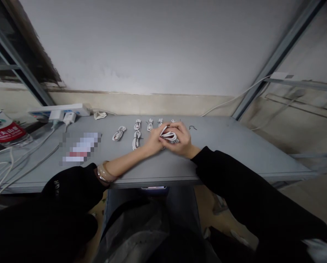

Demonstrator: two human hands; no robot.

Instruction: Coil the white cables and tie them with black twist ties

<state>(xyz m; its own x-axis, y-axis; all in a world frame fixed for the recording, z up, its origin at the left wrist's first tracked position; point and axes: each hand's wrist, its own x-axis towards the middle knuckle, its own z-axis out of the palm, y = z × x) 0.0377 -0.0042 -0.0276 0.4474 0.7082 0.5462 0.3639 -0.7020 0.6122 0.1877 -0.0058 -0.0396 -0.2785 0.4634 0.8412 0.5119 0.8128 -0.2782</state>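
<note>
A coiled white cable (169,136) is held above the grey table, between both of my hands. My right hand (182,139) wraps round the coil from the right, its fingers curled over the loops. From the left, my left hand (154,140) closes on the coil's other end; part of its fingers is hidden. Behind and left of my hands lie several tied white cable bundles, among them one bundle (137,125), a nearer one (136,140) and a looser one (119,133). Right of my hands lies a short black twist tie (192,128).
On the left stand a power strip (81,109) with plugged-in chargers and a bottle (7,128) with a red label. Loose white cables (4,175) hang over the table's left edge. A blurred-out flat object (81,149) lies nearby. Metal posts (278,54) flank the grey table (235,157).
</note>
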